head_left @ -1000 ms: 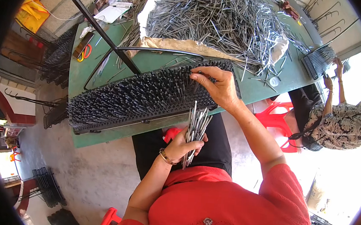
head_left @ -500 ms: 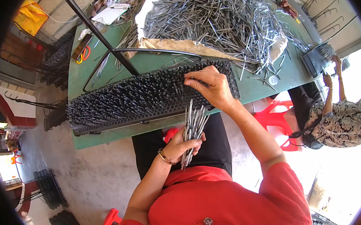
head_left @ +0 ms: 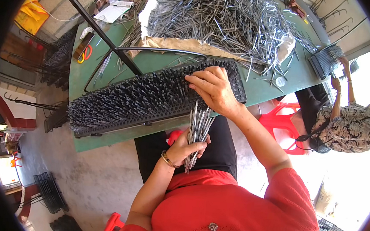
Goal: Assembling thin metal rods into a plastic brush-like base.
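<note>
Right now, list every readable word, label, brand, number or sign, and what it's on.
None I can quote reliably:
Pale sack, lower right: small dark marks, too blurred to read.
White pad, upper left: any writing too small to read.
Bundle of metal rods, black bristly rack: no text visible.

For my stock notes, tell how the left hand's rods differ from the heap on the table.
The rod bundle is a handful; the rod heap is far larger. The rod bundle lies roughly parallel in the left hand; the rod heap sprawls in all directions on pale sheeting. Both show thin grey metallic rods.
</note>
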`<state>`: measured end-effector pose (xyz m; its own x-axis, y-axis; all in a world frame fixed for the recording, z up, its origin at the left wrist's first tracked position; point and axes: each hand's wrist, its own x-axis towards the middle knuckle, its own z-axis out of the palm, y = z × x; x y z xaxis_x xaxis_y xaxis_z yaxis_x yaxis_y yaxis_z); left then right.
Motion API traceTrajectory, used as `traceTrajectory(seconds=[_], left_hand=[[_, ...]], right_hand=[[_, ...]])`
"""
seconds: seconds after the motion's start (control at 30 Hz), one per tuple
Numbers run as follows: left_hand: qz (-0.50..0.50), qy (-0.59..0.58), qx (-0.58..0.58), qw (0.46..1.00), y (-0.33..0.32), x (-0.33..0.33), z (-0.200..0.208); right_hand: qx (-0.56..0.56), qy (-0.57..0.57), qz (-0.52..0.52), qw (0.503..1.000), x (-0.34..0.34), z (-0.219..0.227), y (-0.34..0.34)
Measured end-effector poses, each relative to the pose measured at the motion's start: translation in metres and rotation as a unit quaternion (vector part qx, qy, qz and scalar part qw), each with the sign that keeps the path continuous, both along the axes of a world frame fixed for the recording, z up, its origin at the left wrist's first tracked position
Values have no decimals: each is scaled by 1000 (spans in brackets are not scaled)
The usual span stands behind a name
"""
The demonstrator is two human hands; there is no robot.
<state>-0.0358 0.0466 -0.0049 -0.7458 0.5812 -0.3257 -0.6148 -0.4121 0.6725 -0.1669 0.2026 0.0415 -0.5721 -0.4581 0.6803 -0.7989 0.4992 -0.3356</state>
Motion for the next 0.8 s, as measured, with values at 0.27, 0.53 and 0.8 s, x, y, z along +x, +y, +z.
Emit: traceTrajectory(seconds=[0.27,0.53,0.8], left_hand=[[-1,12,-3,1000,-2,-2,-3],[-1,39,-17,999,1,-2,-1],[40,50,-45,997,7,-3,13]], right_hand=[[34,6,-27,999,1,12,-3],[132,26,-17,991,5,18,-7],[28,-222,47,974,25,31,17]])
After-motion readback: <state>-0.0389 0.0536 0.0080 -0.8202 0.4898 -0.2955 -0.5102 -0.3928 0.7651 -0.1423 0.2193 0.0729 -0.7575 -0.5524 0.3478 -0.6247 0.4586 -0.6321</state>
